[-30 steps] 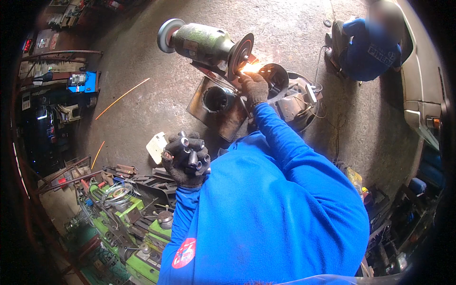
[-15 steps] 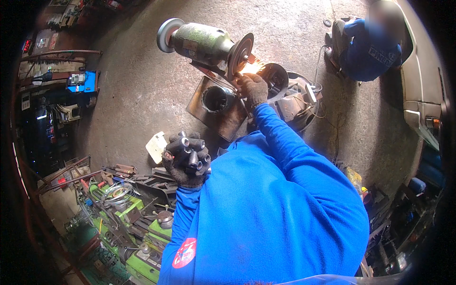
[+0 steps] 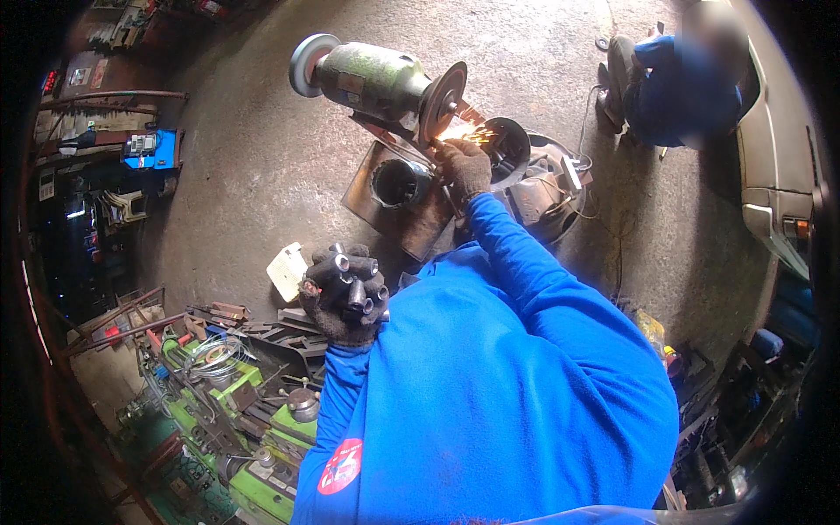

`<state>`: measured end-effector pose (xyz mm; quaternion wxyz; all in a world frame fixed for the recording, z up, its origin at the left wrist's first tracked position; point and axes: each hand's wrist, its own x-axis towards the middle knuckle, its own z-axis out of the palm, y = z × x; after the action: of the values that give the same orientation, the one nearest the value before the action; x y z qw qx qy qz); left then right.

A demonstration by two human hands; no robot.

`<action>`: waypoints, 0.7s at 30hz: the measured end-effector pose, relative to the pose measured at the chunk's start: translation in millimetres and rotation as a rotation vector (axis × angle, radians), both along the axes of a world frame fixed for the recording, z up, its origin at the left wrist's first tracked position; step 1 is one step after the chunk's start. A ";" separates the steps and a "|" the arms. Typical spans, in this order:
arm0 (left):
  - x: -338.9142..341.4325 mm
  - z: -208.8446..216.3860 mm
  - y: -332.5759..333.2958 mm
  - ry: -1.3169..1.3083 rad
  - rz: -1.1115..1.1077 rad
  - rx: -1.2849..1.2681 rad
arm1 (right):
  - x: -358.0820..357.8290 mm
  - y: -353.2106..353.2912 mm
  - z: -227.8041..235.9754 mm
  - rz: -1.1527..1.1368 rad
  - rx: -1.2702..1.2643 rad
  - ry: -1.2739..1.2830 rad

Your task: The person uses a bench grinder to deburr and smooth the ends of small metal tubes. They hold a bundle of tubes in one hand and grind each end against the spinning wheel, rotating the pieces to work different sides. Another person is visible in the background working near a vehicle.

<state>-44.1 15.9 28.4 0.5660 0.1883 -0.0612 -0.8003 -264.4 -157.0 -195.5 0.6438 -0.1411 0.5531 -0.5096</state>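
My left hand (image 3: 337,311), in a dark work glove, is closed around a bunch of several short dark metal tubes (image 3: 357,293), their open ends pointing various ways. Gloved too, my right hand (image 3: 464,166) is closed at the right-hand wheel (image 3: 443,103) of a green bench grinder (image 3: 374,80). Bright sparks (image 3: 470,133) fly to the right from beside its fingertips. The piece it pinches against the wheel is mostly hidden by the glove. Just right of the sparks stands a round dark metal container (image 3: 516,144) with several tubes inside.
A square metal plate with an open cylinder (image 3: 401,184) sits below the grinder. Left of me is a green lathe-like machine (image 3: 262,472) beside stacked metal bars (image 3: 284,332). A co-worker (image 3: 678,92) in blue crouches at upper right next to a pale vehicle (image 3: 779,149).
My right hand stays at the wheel with a slight shift, and the spark spray has changed shape. The co-worker's body has moved a little. My left hand is still.
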 end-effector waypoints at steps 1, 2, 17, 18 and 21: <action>-0.4 -0.2 0.6 0.009 0.005 0.001 | 0.2 0.2 2.3 0.012 0.010 0.016; -1.0 -2.1 -0.4 0.042 0.003 -0.010 | -0.7 1.8 5.0 0.022 -0.028 0.071; -7.5 5.8 4.6 -0.063 0.185 0.050 | -28.5 49.6 97.1 0.056 -0.254 -0.541; -6.4 2.2 5.2 -0.074 0.191 0.060 | -29.5 51.7 101.2 0.064 -0.249 -0.705; 2.6 -3.8 6.9 -0.061 0.170 0.107 | -30.8 56.2 117.0 0.060 -0.221 -1.408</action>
<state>-41.6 22.9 24.6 0.6189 0.2473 -0.0193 -0.7453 -295.2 -100.8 -78.5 0.8439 0.1420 -0.0532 -0.5146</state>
